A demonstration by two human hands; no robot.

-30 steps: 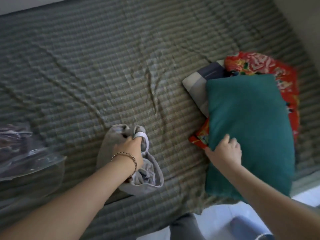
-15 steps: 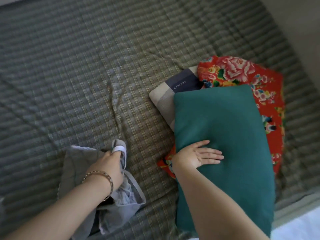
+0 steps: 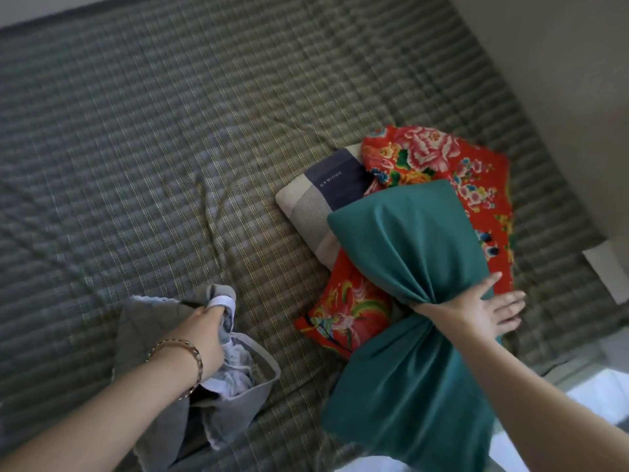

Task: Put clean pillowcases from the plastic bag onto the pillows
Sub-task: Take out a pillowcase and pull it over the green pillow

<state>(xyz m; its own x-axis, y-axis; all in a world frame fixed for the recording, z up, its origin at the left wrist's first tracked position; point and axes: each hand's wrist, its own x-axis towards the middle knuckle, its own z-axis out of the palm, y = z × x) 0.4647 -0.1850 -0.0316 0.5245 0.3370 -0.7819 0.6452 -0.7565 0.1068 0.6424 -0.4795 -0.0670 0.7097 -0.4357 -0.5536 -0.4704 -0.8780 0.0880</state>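
1 head-worn camera looks steeply down, close above the bed (image 3: 177, 137)

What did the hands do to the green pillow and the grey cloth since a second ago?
The right hand slid across the green pillow, from its left edge to its right side. It now presses down with straight fingers, and the pillow bunches in at the middle. Nothing was let go. The left hand keeps its grip on the grey pillowcase. The flowery cloth and striped pillow underneath stayed put.
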